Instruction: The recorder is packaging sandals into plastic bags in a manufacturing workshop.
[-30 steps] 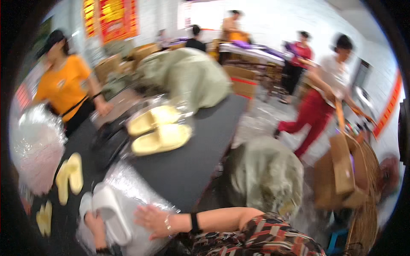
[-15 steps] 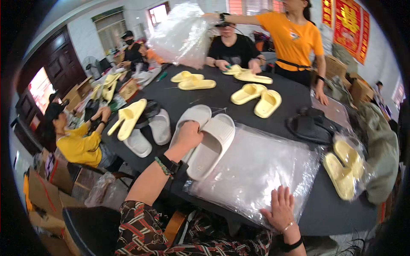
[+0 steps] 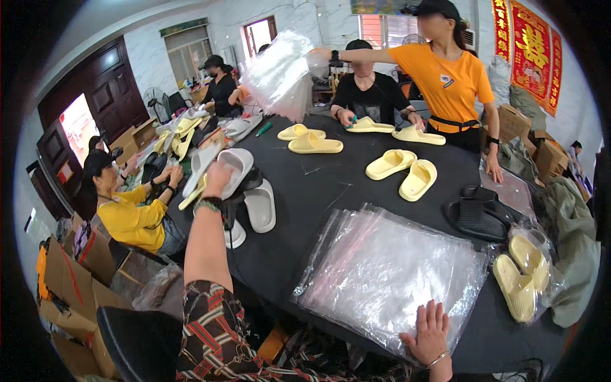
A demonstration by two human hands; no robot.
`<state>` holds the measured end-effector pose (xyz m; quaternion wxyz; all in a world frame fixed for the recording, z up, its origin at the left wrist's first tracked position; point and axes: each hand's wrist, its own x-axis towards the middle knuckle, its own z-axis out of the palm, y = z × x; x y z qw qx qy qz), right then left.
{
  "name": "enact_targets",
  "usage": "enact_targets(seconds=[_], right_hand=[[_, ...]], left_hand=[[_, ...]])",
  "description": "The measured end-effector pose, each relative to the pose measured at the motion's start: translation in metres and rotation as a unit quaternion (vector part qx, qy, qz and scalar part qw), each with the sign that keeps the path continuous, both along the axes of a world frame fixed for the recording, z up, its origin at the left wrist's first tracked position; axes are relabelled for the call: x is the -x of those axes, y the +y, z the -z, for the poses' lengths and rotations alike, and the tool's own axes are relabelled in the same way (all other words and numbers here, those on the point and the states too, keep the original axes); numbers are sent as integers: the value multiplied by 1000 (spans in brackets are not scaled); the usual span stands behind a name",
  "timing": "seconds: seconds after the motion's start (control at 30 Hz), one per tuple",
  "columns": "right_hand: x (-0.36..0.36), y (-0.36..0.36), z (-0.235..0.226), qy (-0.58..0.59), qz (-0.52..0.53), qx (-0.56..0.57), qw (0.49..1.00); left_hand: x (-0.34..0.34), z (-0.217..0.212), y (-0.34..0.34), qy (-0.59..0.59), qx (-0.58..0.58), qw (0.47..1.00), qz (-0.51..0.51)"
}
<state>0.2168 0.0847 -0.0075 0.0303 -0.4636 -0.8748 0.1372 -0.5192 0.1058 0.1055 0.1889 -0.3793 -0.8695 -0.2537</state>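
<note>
At the left side of the black table, my left hand (image 3: 218, 181) is closed on a pair of light grey slippers (image 3: 238, 167), pinched side by side and lifted. Just below them lies another grey slipper (image 3: 261, 207), its mate partly hidden by my forearm. A yellow slipper shows in part behind the held pair. My right hand (image 3: 428, 335) rests flat, fingers stretched, on the near right corner of a stack of clear plastic bags (image 3: 388, 267).
Several yellow slippers (image 3: 417, 180) lie across the table (image 3: 299, 223). Black sandals (image 3: 480, 213) and a bagged yellow pair (image 3: 522, 280) are at the right. Across the table a person in orange (image 3: 445, 76) holds up plastic bags (image 3: 280, 76). A person in yellow (image 3: 130, 213) sits left.
My left hand has carried the grey slippers leftward, off the bag stack's edge to the table's left side. My right hand stays on the bags. The view has shifted slightly.
</note>
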Motion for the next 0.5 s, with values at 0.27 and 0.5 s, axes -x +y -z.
enact_targets(seconds=[0.27, 0.5], right_hand=[[1, 2, -6, -7, 5, -25, 1000], [-7, 6, -7, -6, -16, -33, 999]], left_hand=[[-145, 9, 44, 101, -101, 975, 169], [-332, 80, 19, -9, 19, 936, 351]])
